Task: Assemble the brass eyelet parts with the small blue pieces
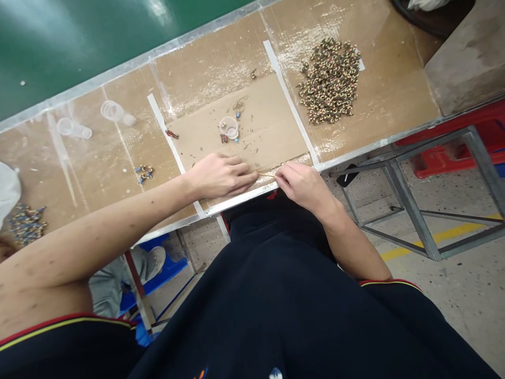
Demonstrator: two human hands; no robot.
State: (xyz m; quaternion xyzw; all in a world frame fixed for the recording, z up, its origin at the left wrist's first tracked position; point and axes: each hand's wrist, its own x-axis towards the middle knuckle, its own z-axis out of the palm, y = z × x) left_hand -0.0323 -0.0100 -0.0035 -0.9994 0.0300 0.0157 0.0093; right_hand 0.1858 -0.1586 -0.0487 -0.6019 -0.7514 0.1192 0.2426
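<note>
Near the front edge of the table, my right hand (303, 184) pinches one end of a thin, light wooden stick (266, 175). The stick points left, and its far tip meets the fingertips of my left hand (224, 176). My left fingers are bent and pressed together; whatever lies under them is hidden. Just beyond the hands, a small clear plastic cup (229, 128) stands on a cardboard sheet (272, 118). Tiny blue pieces (238, 115) and dark red pieces (224, 138) lie around it.
A large heap of small brown-and-cream pieces (331, 81) is at right. Blue-and-gold pieces (145, 173) lie at left, with another pile (27, 223) farther left. Clear cups (112, 110) lie beyond. White tape strips (292, 102) cross the table. A metal-framed stool (414, 210) stands at right.
</note>
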